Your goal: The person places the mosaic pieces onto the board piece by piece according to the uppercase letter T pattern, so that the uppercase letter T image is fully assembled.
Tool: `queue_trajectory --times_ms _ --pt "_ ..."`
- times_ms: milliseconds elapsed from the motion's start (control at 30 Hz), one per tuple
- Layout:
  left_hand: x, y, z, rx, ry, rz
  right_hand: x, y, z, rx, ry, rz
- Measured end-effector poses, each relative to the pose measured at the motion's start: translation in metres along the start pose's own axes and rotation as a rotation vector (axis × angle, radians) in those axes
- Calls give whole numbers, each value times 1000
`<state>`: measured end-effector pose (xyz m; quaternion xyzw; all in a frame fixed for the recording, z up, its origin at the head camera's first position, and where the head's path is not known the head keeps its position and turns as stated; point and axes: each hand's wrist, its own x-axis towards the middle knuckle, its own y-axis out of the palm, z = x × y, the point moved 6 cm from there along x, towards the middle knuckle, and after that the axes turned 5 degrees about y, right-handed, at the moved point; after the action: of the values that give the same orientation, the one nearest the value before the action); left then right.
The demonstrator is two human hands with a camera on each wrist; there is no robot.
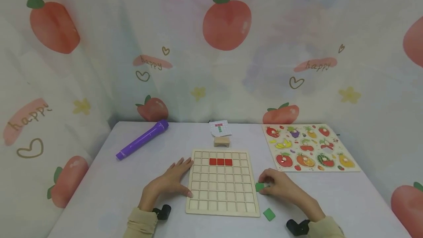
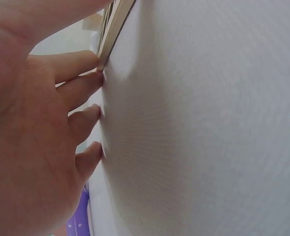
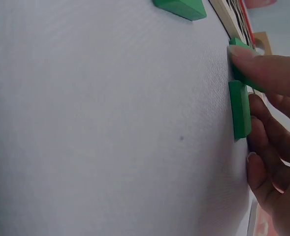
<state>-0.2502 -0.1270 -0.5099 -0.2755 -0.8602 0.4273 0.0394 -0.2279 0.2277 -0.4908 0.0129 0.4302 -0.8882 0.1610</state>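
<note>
A wooden grid board lies flat, with three red square tiles in a row in its upper part. My left hand rests at the board's left edge, fingers spread, with fingertips on the tabletop in the left wrist view. To the right of the board, my right hand pinches a green square tile between thumb and fingers, close to the board's edge. In the right wrist view a second green tile lies right beside it, under the fingers. Another green tile lies nearer the front.
Behind the board stand a small wooden block and a card with a red and green pattern. A purple tube-shaped object lies at the back left. A fruit puzzle board occupies the back right. A patterned curtain surrounds the table.
</note>
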Motion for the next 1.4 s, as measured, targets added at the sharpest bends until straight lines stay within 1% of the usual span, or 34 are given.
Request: queue_trajectory --times_ms 100,267,367,467,533,600,733,867,1100,1300,1400 --pt "0 1 0 8 1 -2 0 -1 0 1 6 -17" --pt "0 1 0 3 -2 -6 0 -2 1 8 -23 -19" --pt "0 1 0 0 1 -6 1 -3 -1 17 -3 -25" --pt "0 1 0 -3 5 -3 3 -5 -4 42 27 -49" --pt "0 1 0 -7 5 0 4 -7 -4 72 30 -64" --pt "0 1 0 -7 0 2 5 -8 -3 112 13 -70" --pt "1 1 1 -4 -4 0 8 -6 1 225 -28 -52" --pt "1 2 2 6 -3 -1 11 -4 8 278 -44 -51" --pt "0 1 0 -10 -2 -1 20 3 23 284 -44 -56" --pt "0 1 -1 -2 -1 -2 30 10 32 298 -47 -66" --pt "0 1 0 -3 5 -7 35 13 36 279 -56 -73"
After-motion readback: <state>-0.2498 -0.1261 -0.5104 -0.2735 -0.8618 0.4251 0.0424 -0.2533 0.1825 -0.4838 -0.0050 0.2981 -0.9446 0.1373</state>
